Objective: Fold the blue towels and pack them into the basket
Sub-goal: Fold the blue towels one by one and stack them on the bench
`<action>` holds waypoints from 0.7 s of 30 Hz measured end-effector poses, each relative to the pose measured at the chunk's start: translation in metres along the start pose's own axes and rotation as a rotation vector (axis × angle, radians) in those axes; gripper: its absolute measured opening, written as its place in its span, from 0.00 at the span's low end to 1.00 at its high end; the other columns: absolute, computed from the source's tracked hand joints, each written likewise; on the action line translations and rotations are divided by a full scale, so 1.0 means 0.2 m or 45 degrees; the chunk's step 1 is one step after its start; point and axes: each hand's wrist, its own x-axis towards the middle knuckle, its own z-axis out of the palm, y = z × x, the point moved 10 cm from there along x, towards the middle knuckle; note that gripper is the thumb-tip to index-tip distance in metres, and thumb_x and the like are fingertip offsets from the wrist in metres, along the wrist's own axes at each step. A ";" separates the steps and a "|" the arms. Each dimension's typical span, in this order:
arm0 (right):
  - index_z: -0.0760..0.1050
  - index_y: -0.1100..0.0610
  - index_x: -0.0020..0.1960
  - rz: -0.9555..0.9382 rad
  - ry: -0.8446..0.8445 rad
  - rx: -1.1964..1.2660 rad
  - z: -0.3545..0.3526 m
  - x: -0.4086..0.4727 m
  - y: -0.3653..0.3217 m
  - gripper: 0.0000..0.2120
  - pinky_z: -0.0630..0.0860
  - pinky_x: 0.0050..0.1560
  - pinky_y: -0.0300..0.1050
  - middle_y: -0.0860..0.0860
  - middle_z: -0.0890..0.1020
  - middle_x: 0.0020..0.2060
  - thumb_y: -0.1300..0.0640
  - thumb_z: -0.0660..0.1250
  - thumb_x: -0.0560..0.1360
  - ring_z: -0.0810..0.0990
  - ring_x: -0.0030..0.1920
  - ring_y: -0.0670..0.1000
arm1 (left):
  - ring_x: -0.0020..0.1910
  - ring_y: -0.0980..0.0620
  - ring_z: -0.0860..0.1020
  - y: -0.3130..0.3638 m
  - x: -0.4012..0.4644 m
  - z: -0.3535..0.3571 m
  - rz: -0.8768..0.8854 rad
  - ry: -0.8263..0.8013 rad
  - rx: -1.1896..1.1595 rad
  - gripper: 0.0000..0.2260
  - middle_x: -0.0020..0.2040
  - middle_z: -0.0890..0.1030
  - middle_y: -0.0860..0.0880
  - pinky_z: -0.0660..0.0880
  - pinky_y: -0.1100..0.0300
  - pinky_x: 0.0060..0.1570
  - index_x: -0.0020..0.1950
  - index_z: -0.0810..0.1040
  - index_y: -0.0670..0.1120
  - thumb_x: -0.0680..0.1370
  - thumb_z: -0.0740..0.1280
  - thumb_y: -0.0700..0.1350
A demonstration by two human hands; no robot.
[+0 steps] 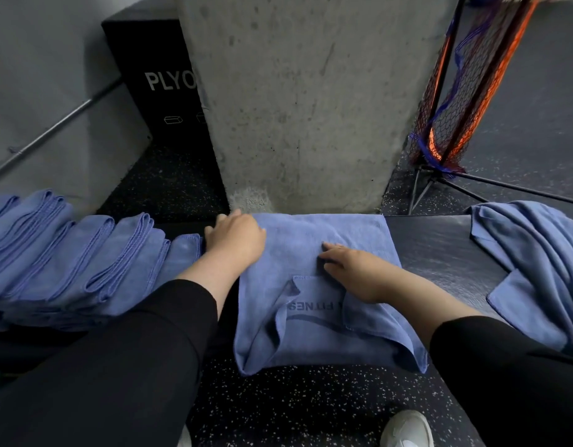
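Concrete pillar [298, 101] fills the upper centre of the frame; speckled rubber floor [295, 404] runs along the bottom. No basket in view.

Row of folded towels [72, 253] at left centre, overlapping like shingles. Unfolded heap [536, 259] at right edge, draped over a dark platform [440, 250].

Towel being folded [314, 291] lies centre frame on the platform, its near edge hanging over the front, loose flaps bunched around a printed logo.

Left hand [236, 240] rests on the towel's far left corner; fingers curl over the edge, but whether they pinch it I cannot tell. Right hand [353, 269] lies flat, fingers straight, pressing mid-towel.

Risks, judged:
- Overhanging near edge may drag the towel off the platform if the pressing hand lifts.
- Bunched flaps may get folded in, giving a lopsided bundle.
- Left forearm passes close to the folded row; a sweep could topple it.
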 end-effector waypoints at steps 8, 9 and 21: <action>0.78 0.53 0.55 0.017 0.297 0.052 -0.15 -0.07 0.02 0.13 0.69 0.50 0.42 0.48 0.77 0.51 0.45 0.69 0.77 0.78 0.50 0.51 | 0.42 0.46 0.77 0.27 -0.20 -0.10 0.512 0.091 -0.164 0.18 0.37 0.77 0.51 0.72 0.52 0.42 0.37 0.75 0.48 0.81 0.62 0.58; 0.77 0.52 0.49 0.018 0.340 0.033 -0.18 -0.09 0.02 0.12 0.69 0.47 0.43 0.48 0.77 0.48 0.44 0.71 0.76 0.77 0.47 0.51 | 0.38 0.48 0.76 0.30 -0.25 -0.07 0.537 -0.050 -0.146 0.22 0.34 0.76 0.52 0.72 0.53 0.39 0.36 0.74 0.47 0.80 0.62 0.63; 0.70 0.50 0.44 0.214 0.075 -0.534 -0.01 -0.32 -0.03 0.13 0.68 0.44 0.45 0.51 0.78 0.50 0.41 0.63 0.74 0.77 0.49 0.55 | 0.37 0.49 0.71 0.26 -0.50 0.14 0.567 -0.342 0.293 0.10 0.37 0.71 0.52 0.67 0.56 0.37 0.38 0.68 0.48 0.79 0.63 0.47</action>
